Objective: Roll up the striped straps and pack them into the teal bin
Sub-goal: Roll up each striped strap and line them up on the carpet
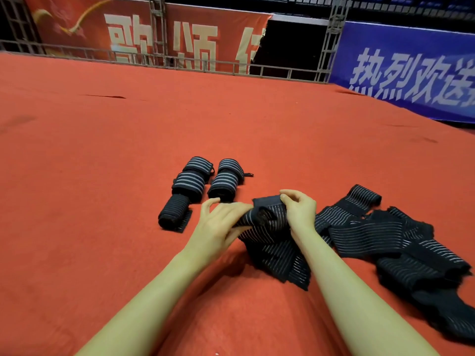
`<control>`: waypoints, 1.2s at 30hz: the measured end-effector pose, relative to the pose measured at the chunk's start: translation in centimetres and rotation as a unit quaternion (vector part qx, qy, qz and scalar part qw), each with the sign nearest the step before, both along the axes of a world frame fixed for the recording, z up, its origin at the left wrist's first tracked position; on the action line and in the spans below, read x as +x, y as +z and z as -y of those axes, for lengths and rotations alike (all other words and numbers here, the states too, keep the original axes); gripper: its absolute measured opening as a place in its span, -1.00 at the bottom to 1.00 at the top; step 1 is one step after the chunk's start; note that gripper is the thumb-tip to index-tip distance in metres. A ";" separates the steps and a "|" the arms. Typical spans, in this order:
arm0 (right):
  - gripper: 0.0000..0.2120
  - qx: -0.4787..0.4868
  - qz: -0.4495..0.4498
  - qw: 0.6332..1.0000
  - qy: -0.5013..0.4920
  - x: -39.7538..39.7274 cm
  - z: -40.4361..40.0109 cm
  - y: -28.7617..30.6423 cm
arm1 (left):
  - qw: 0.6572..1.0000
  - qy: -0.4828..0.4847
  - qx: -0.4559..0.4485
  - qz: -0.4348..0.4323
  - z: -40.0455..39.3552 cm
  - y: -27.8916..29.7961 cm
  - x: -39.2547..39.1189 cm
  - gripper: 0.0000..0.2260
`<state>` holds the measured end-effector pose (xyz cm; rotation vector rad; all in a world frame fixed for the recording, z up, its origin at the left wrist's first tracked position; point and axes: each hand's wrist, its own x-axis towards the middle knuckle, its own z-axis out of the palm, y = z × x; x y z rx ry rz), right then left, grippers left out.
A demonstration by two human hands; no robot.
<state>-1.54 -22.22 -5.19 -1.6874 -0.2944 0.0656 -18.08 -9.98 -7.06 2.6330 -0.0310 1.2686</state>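
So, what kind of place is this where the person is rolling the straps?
Probably a stage or event hall, though that is a guess. A wide red carpet covers the floor, metal truss frames stand at its far edge, and a red banner and a blue banner with large printed characters hang behind.

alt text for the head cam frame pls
Both hands, left hand and right hand, grip a half-rolled striped strap on red carpet. Five rolled straps lie beyond; loose straps are piled right. No teal bin visible.

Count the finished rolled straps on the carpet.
5 black grey-striped rolled straps: left column far, middle, near; right column far, near. The loose pile may hide others.
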 end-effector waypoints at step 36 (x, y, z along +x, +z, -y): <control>-0.85 0.082 0.007 0.938 0.337 -3.9 0.9 5.7 | 0.970 -0.005 -0.235 -0.067 -1.3 5.3 -0.7 -0.70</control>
